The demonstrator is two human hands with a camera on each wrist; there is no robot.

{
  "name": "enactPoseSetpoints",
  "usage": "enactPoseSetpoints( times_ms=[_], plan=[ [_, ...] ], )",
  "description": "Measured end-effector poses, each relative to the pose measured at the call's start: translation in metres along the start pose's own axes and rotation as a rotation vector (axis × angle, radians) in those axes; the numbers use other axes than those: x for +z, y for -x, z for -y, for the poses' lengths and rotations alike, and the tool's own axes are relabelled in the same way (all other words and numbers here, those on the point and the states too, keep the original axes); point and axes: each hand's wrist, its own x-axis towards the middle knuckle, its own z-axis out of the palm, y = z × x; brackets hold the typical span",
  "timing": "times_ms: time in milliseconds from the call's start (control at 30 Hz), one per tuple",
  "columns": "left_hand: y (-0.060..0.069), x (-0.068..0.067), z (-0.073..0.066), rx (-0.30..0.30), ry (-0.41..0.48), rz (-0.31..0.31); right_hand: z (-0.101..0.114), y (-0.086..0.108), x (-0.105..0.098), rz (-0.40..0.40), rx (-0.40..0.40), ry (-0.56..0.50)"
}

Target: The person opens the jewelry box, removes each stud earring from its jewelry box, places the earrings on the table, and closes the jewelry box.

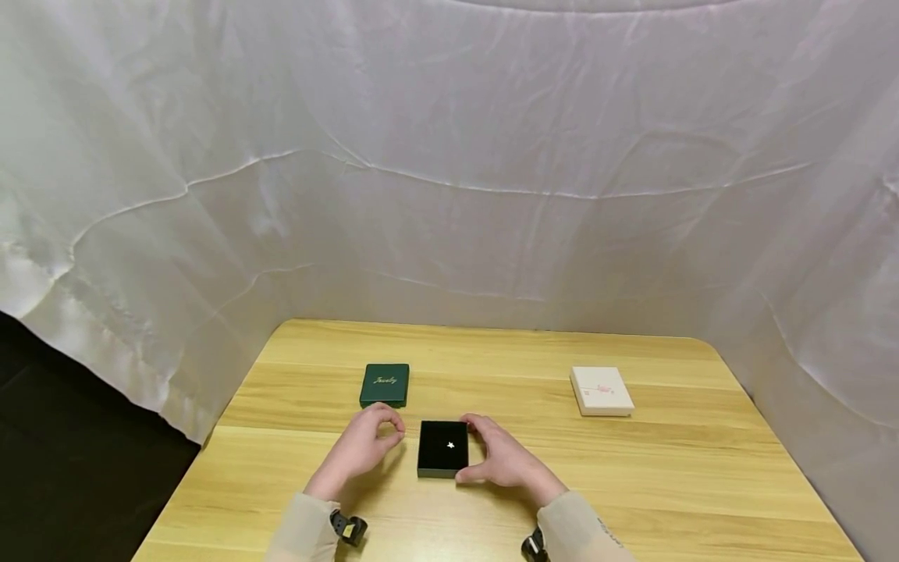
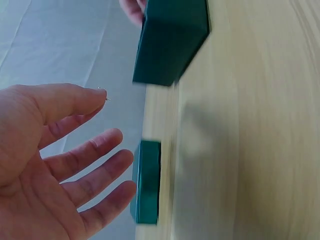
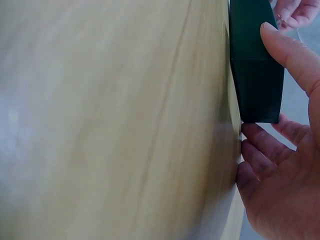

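Note:
On the table an uncovered dark green jewelry box (image 1: 442,473) shows its black lining, with a small star-shaped stud (image 1: 451,445) on it. My right hand (image 1: 500,455) grips this box from the right, thumb at its near corner and fingers at its far one. In the right wrist view the thumb (image 3: 287,50) lies against the green wall. To the left of the box, apart from it, my left hand (image 1: 365,441) pinches a tiny shiny earring (image 2: 106,96) between thumb and index finger. Its other fingers are spread; most of the earring is hidden by the fingertips.
The green lid (image 1: 385,384) lettered "Jewelry" lies just beyond my left hand. A white box (image 1: 602,391) with a pink print sits at the back right of the wooden table (image 1: 674,468). Pale curtains (image 1: 492,234) hang behind and at both sides.

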Motion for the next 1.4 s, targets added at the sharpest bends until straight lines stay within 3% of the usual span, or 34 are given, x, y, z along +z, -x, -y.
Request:
enactPoseSetpoints(
  times_ms=[300,633,1000,1400],
  plan=[
    [0.011,-0.019,0.026,-0.096,-0.037,-0.054,0.001,0.000,0.001,-0.003,0.005,-0.005],
    [0.021,-0.036,0.049,-0.190,-0.085,-0.064,0.000,0.001,0.002,-0.007,0.000,-0.002],
    [0.018,-0.043,0.067,-0.207,-0.132,-0.062,0.000,0.001,0.002,-0.007,-0.004,0.001],
    [0.016,-0.045,0.068,-0.232,-0.139,-0.031,0.002,0.001,0.000,-0.003,-0.006,0.002]
  ],
)
